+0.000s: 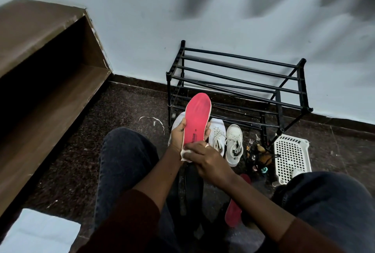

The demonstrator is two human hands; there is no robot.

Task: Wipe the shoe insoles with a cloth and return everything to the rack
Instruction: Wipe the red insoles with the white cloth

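A pink-red insole [197, 116] stands upright in front of me, toe end up. My left hand [178, 134] grips its lower part from behind, fingers curled round both edges. My right hand [205, 160] presses a small white cloth [185, 154] against the heel end of the insole, fingers bent over the cloth. A second red insole [233, 215] lies on the floor between my knees. White sneakers [234, 144] stand on the floor in front of the black shoe rack [239, 82], whose bars carry nothing.
A white perforated basket [291, 156] lies on the floor right of the rack, with small bottles and keys [258, 156] beside it. A brown wooden shelf unit [46, 82] fills the left. A dark strap-like item [192, 187] lies below my hands. The floor is dark speckled stone.
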